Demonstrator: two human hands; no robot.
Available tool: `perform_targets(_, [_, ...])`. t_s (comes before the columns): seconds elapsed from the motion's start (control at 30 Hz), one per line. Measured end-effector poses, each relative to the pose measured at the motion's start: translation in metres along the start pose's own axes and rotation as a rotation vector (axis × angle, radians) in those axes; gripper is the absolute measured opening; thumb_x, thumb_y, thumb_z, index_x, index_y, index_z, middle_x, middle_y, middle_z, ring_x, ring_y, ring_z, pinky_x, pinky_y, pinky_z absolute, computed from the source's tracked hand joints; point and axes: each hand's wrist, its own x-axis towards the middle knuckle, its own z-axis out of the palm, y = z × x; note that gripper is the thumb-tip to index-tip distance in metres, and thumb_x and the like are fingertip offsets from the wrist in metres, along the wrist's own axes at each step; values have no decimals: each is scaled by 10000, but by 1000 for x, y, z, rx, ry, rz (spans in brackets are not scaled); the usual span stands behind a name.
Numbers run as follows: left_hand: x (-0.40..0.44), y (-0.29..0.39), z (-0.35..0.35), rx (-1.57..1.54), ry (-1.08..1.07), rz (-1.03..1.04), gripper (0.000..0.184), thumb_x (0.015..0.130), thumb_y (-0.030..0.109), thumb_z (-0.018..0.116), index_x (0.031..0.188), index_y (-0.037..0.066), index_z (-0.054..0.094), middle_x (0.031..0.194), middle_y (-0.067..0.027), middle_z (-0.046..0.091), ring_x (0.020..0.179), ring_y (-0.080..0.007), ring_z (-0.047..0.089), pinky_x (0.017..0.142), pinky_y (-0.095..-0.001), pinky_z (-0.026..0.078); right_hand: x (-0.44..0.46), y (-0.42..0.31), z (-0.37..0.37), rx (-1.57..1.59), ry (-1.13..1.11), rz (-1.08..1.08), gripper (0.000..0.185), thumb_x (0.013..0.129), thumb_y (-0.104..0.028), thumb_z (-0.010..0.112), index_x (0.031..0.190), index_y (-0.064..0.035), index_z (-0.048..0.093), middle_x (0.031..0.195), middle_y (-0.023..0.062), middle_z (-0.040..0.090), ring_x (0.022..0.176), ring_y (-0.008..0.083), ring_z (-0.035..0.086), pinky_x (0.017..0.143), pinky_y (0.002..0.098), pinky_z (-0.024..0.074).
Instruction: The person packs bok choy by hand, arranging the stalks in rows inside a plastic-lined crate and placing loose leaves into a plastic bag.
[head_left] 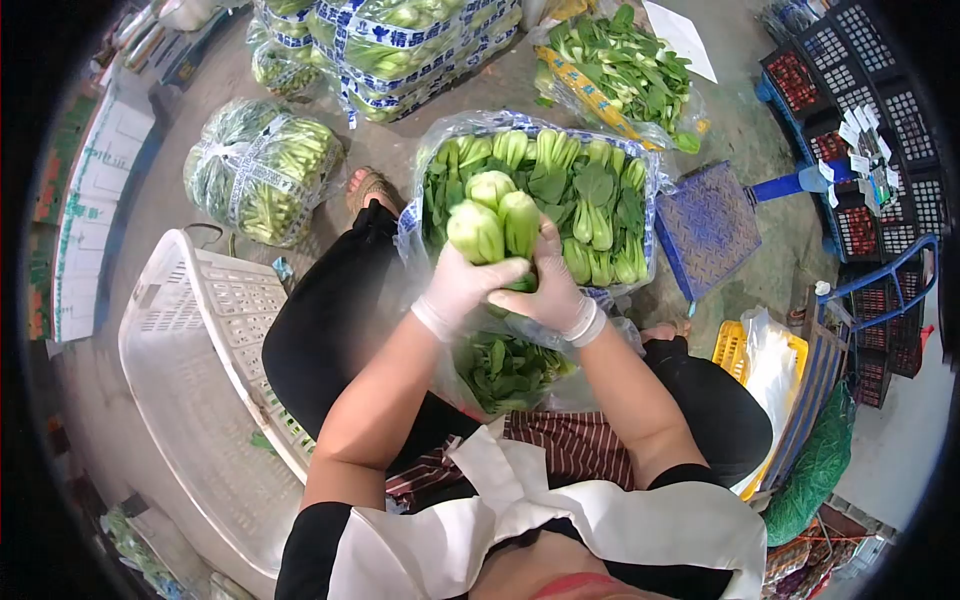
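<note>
Between my knees, a bunch of several bok choy [492,222] is held up with the pale stem ends toward me. My left hand [458,288], in a thin whitish glove, wraps around it from the left. My right hand [552,285], gloved too, grips it from the right, and the leaves are mostly hidden by both hands. Just beyond and below lies a plastic-lined container [652,215] with rows of bok choy [594,215] packed inside. Nearer my lap, more dark leafy greens [505,365] sit in clear plastic.
To my left stands a white plastic basket [190,390], with a taped bundle of greens [265,172] beyond it. Taped packs [405,45] and loose bok choy [620,75] lie ahead. A blue platform scale [708,225], a yellow crate [732,348] and stacked black crates [855,60] are rightward.
</note>
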Motion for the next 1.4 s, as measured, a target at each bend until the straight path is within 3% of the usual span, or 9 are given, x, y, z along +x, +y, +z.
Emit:
perform_targets(0.13, [0,-4,-4,-31,168,12,605,741,-24,711,1300,8,481,1199,-66,585,1082,-183,574,929,-333,467,13,-19,-19,815,48,216,806,856,-277,705,1492,-67,258,1432,98,355,1260,233,420,1062,377,334])
perform_targets(0.43, [-4,23,-3,-383,78,24,606,759,53,686,1318,13,455,1227,-116,566,1114,-270,562,969,-397,450,1,-45,-40,681,557,121,363,916,-94,460,1231,83,493,1125,158,624,1021,229,602,978,371,426])
perform_targets(0.67, [1,29,-46,-327,177,157,540,778,94,661,1280,14,478,1180,-125,586,1068,-268,587,967,-408,467,-39,-63,-43,863,-151,330,403,817,-103,563,1192,43,570,944,121,657,814,181,634,728,298,527])
perform_targets(0.8, [-9,52,-50,-345,159,252,560,744,172,656,1257,19,491,1118,-108,587,1041,-251,567,933,-379,456,-58,-42,-11,111,-407,304,289,891,-272,619,1105,-86,677,1039,100,706,932,206,678,834,322,522])
perform_targets(0.87, [-25,76,-55,-327,199,248,631,733,302,664,1266,17,482,1170,-144,554,1110,-280,531,974,-410,424,-65,-2,11,422,-120,520,324,911,-352,593,1071,-91,697,919,87,713,844,203,676,779,337,534])
perform_targets(1.07, [-96,143,-72,-167,292,538,701,818,519,551,1331,51,455,1247,-157,546,1104,-321,547,937,-485,463,7,37,29,-88,-249,589,290,911,-203,581,1173,-83,622,1107,132,630,1022,223,612,895,336,483])
perform_targets(1.13, [-121,162,-84,798,955,626,752,858,567,455,1350,-2,443,1265,-203,518,1122,-303,546,949,-446,486,22,56,66,-336,-264,380,533,833,-223,647,1327,-98,490,1242,133,562,1150,291,540,969,390,438])
perform_targets(1.17, [-149,176,-110,28,335,745,757,899,555,377,1363,-42,408,1284,-183,508,1128,-292,547,962,-440,486,32,56,79,-484,-273,310,636,803,-239,673,1375,-94,436,1258,130,550,1175,310,519,979,404,429])
perform_targets(1.4, [-231,180,-101,85,641,686,835,832,523,494,1474,38,272,1311,-138,482,1136,-289,512,988,-455,447,55,76,92,-511,-223,408,466,717,-215,669,1162,-94,599,1052,143,606,1007,325,591,840,451,497])
